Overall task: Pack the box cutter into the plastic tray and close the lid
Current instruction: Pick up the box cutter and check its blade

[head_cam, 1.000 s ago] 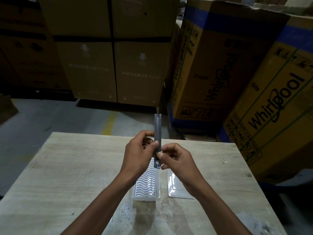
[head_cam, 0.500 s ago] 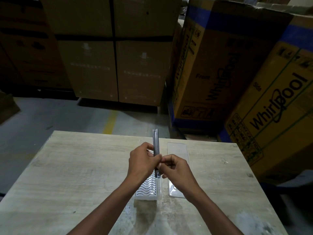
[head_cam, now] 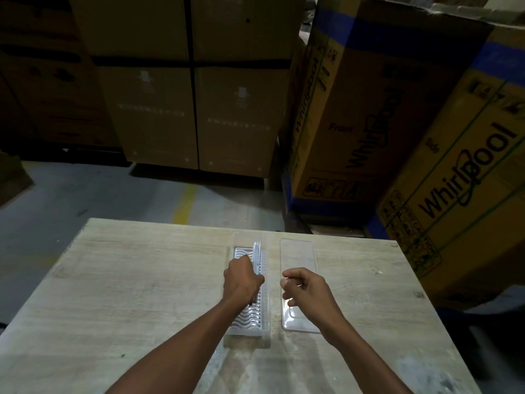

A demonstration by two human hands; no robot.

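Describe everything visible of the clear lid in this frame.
The clear lid is a long, thin rectangle of transparent plastic with rounded corners and a slightly raised rim. It lies flat on the wooden table, lengthwise away from the person, just right of the plastic tray and apart from it. The right hand hovers loosely curled over its middle, hiding part of it; whether it touches cannot be told. The lid is not on the tray.

Left hand (head_cam: 241,278) presses box cutter (head_cam: 257,257) into tray (head_cam: 262,322).
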